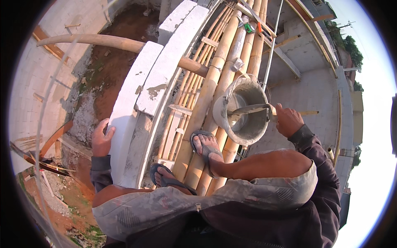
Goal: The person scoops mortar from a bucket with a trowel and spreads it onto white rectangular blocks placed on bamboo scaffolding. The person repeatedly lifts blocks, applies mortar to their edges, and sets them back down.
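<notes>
My right hand (288,120) is closed round the handle of a trowel (250,108). The trowel's blade reaches over the rim into a mortar-caked bucket (259,129), with grey residue along its inner wall. The bucket stands tilted toward me on bamboo poles, ahead of my right foot. At the left, my left hand (102,138) grips the outer edge of a white block (124,124) on top of the wall, thumb against the block. Part of its fingers is hidden behind that edge.
Bamboo poles (194,165) form the platform under my sandalled feet. More white blocks (159,89) run along the wall, one with a mortar smear. A green-and-orange-handled group of tools (249,28) lies at the far end. Left of the wall, the ground (109,70) drops far below.
</notes>
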Available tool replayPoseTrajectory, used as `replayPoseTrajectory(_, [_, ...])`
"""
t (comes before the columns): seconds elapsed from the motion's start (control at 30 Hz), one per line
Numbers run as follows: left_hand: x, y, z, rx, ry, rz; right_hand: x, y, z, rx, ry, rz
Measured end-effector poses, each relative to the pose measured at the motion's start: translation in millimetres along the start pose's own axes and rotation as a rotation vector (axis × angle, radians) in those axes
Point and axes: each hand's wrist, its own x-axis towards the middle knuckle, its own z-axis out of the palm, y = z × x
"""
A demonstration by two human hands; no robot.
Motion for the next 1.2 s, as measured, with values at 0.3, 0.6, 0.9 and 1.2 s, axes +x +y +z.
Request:
replayPoseTrajectory(0.3, [-13, -8, 12, 0.027, 0.129, -0.04, -21, 29, 109, 0.248, 0.013, 0.162])
replayPoseTrajectory(0.6, [-34, 8, 31, 0.294, 0.114, -0.09, 12, 31, 30, 0.993, -0.268, -0.037])
replayPoseTrajectory(0.9, [-34, 10, 34, 0.262, 0.128, -0.154, 185, -142, -76, 0.395, 0.199, -0.777])
replayPoseTrajectory(1.2, [-34, 12, 33, 0.304, 0.192, -0.099, 239, -256, -93, 0.019, 0.37, -1.075])
